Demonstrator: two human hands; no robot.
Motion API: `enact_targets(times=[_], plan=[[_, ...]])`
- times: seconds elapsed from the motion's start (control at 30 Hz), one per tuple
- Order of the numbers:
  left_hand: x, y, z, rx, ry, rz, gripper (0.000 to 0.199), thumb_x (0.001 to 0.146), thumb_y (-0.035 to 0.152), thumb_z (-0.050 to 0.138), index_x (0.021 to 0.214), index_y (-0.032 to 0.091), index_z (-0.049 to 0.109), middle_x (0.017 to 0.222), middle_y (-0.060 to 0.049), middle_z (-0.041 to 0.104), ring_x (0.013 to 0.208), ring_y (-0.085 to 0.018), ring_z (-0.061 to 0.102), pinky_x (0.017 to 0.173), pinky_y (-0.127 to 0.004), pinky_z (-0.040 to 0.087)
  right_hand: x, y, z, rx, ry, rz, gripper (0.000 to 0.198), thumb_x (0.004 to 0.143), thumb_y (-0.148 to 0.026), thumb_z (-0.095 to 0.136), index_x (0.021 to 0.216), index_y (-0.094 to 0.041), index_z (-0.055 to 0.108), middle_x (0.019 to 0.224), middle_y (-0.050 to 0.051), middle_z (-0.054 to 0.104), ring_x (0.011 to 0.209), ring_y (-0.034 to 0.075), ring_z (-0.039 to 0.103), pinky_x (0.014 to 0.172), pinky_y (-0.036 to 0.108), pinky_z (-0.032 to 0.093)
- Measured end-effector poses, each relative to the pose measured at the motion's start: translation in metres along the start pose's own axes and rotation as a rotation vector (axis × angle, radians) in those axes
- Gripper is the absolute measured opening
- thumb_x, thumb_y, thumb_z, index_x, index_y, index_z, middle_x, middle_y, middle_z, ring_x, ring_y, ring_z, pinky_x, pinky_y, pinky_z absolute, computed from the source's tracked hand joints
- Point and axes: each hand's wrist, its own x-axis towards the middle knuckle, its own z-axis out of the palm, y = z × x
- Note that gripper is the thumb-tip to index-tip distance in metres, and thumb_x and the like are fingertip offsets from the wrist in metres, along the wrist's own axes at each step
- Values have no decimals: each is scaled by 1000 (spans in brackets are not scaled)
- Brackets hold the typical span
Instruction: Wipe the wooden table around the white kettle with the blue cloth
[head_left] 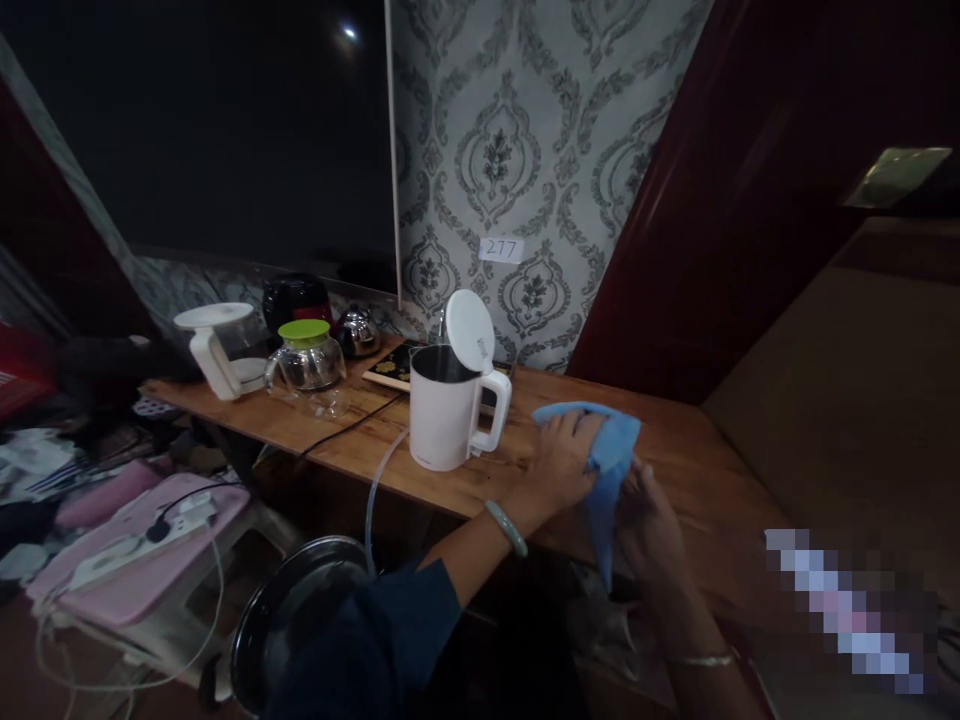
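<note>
The left hand [559, 460] is pressing a blue cloth [609, 450] flat against the wooden surface [697, 450], its grip lying spread over the fabric's upper part rather than clenched around it. The right hand [652, 520] is sitting just below the surface's front edge, and its grip appears to be pinching the lower end of the cloth that is hanging over that edge, though the dim light is making the fingers hard to read. The cloth looks light, soft and limp, so it is likely draping and bunching wherever it is unsupported; gathering a fold near its middle, or taking both ends, seems the surest hold. Just beside the left hand, a white electric kettle [448, 405] is standing upright with its lid tipped open. Farther left, a glass teapot [307, 362] with a green lid is resting.
</note>
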Motion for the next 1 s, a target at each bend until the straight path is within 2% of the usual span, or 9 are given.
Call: enact_targets(times=[0.1, 0.17, 0.27, 0.37, 0.5, 0.67, 0.73, 0.83, 1.0], plan=[[-37, -25, 14, 247, -349, -1, 54, 71, 11, 64, 124, 17, 58, 135, -16, 54, 126, -36, 48, 107, -56, 40, 12, 20, 0, -257, 42, -5, 75, 68, -55, 76, 135, -29, 55, 120, 4, 71, 104, 25, 67, 94, 43, 54], [-60, -41, 15, 269, -400, -38, 48, 73, 11, 63, 121, 17, 62, 127, -15, 59, 119, -33, 54, 103, -53, 44, 18, 42, -4, -514, 0, -50, 72, 70, -64, 68, 129, -24, 61, 119, 9, 70, 111, 29, 63, 99, 48, 50], [-86, -62, -2, 227, -176, -77, 38, 78, 4, 52, 108, 20, 69, 110, -10, 67, 107, -26, 61, 97, -46, 49, 22, 67, -9, -929, -35, -264, 65, 77, -65, 55, 120, -19, 68, 121, 15, 68, 120, 35, 55, 107, 56, 38], [-105, -78, -30, 214, 17, -102, 34, 78, 3, 49, 100, 20, 70, 107, -9, 69, 107, -24, 62, 95, -42, 51, 19, 75, 1, -1247, -114, -417, 59, 79, -51, 59, 128, -18, 65, 127, 15, 65, 126, 36, 49, 109, 56, 35], [-119, -98, -51, 309, 49, -227, 29, 84, 7, 47, 97, 19, 70, 94, -8, 72, 94, -21, 67, 87, -36, 53, 10, 73, 36, -1474, -347, -442, 59, 81, -40, 64, 137, -24, 59, 146, 13, 51, 136, 37, 40, 111, 52, 33], [-122, -116, -46, 370, 20, -303, 27, 86, 10, 49, 100, 19, 70, 97, -6, 75, 91, -21, 70, 86, -34, 54, 21, 72, 63, -1585, -482, -379, 45, 90, -41, 57, 133, -30, 63, 155, 11, 41, 140, 37, 33, 112, 54, 30], [-120, -117, -43, 399, 11, -325, 27, 87, 11, 49, 100, 20, 70, 98, -6, 75, 92, -21, 70, 85, -33, 53, 35, 73, 62, -1590, -469, -383, 42, 92, -38, 54, 131, -28, 65, 154, 12, 43, 138, 35, 36, 111, 51, 31], [-118, -114, -42, 431, 0, -362, 27, 89, 13, 47, 101, 20, 70, 98, -5, 75, 91, -20, 70, 83, -32, 53, 63, 71, 49, -1619, -377, -387, 40, 91, -31, 53, 128, -25, 67, 148, 12, 49, 133, 31, 40, 110, 46, 33], [-119, -114, -41, 535, -30, -392, 26, 91, 15, 45, 99, 19, 70, 91, -7, 74, 85, -21, 70, 75, -31, 50, 101, 53, -2, -1688, -160, -331, 39, 92, -26, 48, 123, -19, 70, 138, 16, 57, 129, 30, 45, 109, 45, 32]])
